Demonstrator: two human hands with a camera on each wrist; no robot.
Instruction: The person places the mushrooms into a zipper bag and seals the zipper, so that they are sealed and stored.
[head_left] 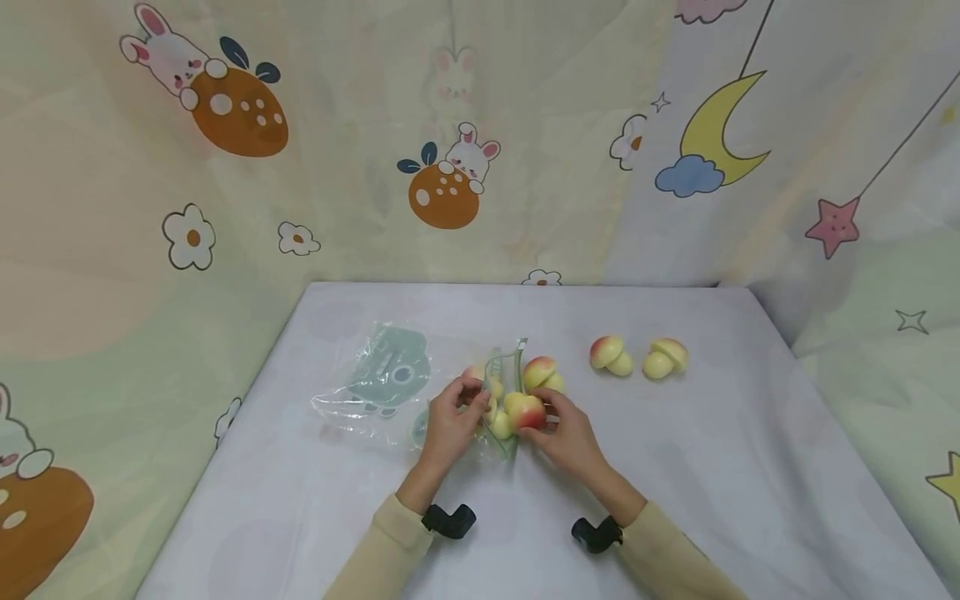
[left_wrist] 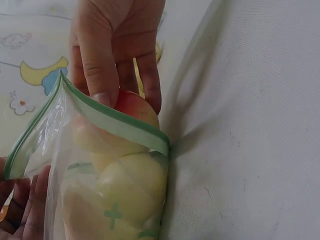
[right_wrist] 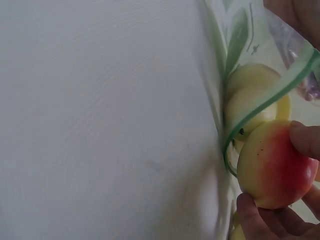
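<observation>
A clear zip bag [head_left: 390,367] with a green print and green zip edge lies on the cloth, its mouth held apart on the right. My left hand [head_left: 453,421] pinches one side of the mouth between thumb and fingers. In my right hand [head_left: 566,437] is a red-and-yellow mushroom-shaped piece [right_wrist: 275,165], gripped between thumb and fingertips. That piece is at the opening, partly behind the green zip edge [left_wrist: 117,122] in the left wrist view. Several pale yellow pieces [left_wrist: 132,187] show through the film inside the bag.
Just behind my right hand sits another mushroom-shaped piece [head_left: 542,372]. Farther right on the white cloth [head_left: 712,467] lie a red-tinged piece [head_left: 611,356] and a yellower one [head_left: 665,358]. A printed curtain [head_left: 525,167] hangs behind the table's far edge.
</observation>
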